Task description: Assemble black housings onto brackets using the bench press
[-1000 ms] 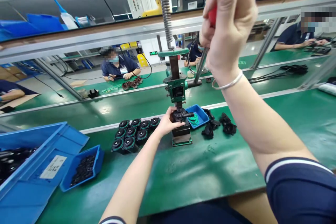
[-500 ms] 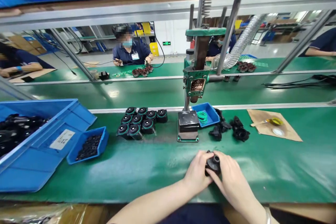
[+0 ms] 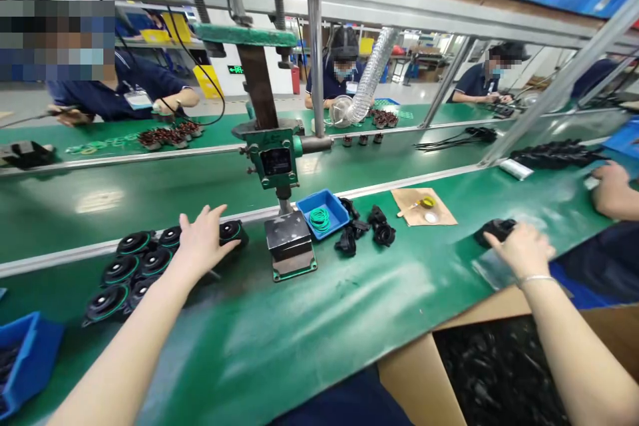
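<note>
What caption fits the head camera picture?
Left hand reaches over round black parts beside the press; right hand rests on a black part.

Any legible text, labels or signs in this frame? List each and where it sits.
None reads.
Green exit-type sign on the far wall: lit, characters too small.
Dark plate on the green press head: blurred.
Badge on a co-worker's shirt: too small.

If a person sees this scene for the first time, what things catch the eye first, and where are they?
The green hand press stands in the middle of the green table. At left, the left hand reaches over a cluster of round black parts. At right, the right hand rests on a black part near the table edge.
</note>
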Available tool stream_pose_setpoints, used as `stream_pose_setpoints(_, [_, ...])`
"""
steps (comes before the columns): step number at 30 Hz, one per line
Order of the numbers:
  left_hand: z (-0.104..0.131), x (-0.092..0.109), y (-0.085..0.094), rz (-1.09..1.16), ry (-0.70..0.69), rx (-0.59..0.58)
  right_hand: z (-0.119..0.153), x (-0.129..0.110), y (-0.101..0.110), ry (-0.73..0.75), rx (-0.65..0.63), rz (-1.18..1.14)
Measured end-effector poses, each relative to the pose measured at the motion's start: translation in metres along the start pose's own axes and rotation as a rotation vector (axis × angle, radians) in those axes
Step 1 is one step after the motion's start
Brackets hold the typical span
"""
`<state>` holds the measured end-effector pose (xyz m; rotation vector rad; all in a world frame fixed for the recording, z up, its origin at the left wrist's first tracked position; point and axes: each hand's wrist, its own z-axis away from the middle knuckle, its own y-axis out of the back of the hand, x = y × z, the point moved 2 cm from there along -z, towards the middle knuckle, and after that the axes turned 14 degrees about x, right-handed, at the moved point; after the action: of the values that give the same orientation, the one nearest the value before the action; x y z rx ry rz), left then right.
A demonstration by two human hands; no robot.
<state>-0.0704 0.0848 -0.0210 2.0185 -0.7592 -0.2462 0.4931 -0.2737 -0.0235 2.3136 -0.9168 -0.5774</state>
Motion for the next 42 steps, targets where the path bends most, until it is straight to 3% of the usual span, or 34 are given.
stream_pose_setpoints(3, [-0.006,-0.007,-0.012,-0.059,-0.041,-0.143,-0.001,-0.028,0.0,0.082,0.029,-0.15])
stream_pose_setpoints(7, [0.002,0.007,-0.004,0.011,-0.043,-0.112,0.05,-0.107,-0.021,0.338,-0.245,-0.46])
stream_pose_setpoints(10, [0.026,0.025,0.01,0.156,-0.012,-0.123,0.089,-0.157,-0.04,0.386,-0.359,-0.602])
stream_pose_setpoints(13, [0.062,0.04,0.021,0.262,0.012,-0.113,0.105,-0.183,-0.054,0.332,-0.337,-0.641])
stream_pose_setpoints(17, [0.1,0.049,0.023,0.329,0.005,-0.045,0.104,-0.188,-0.051,0.32,-0.329,-0.633])
stream_pose_setpoints(22, [0.104,0.048,0.026,0.313,-0.07,0.007,0.095,-0.174,-0.007,0.168,-0.156,-0.527])
stream_pose_setpoints(24, [0.101,0.05,0.031,0.334,-0.077,0.016,0.098,-0.174,0.01,0.316,-0.155,-0.51])
stream_pose_setpoints(28, [0.11,0.069,0.032,0.49,-0.065,-0.04,0.127,-0.191,0.026,0.811,-0.373,-0.594])
stream_pose_setpoints(30, [0.12,0.085,0.023,0.589,-0.058,-0.062,0.14,-0.202,0.026,0.895,-0.358,-0.617])
stream_pose_setpoints(33, [0.133,0.111,0.006,0.728,-0.027,-0.059,0.151,-0.214,0.025,0.889,-0.349,-0.644])
stream_pose_setpoints(36, [0.139,0.129,-0.009,0.82,0.047,-0.077,0.153,-0.219,0.024,0.838,-0.461,-0.729])
stream_pose_setpoints(39, [0.142,0.137,-0.016,0.906,0.151,-0.113,0.152,-0.217,0.022,0.769,-0.54,-0.792])
stream_pose_setpoints(42, [0.146,0.138,-0.019,1.046,0.313,-0.145,0.146,-0.217,0.022,0.709,-0.475,-0.76])
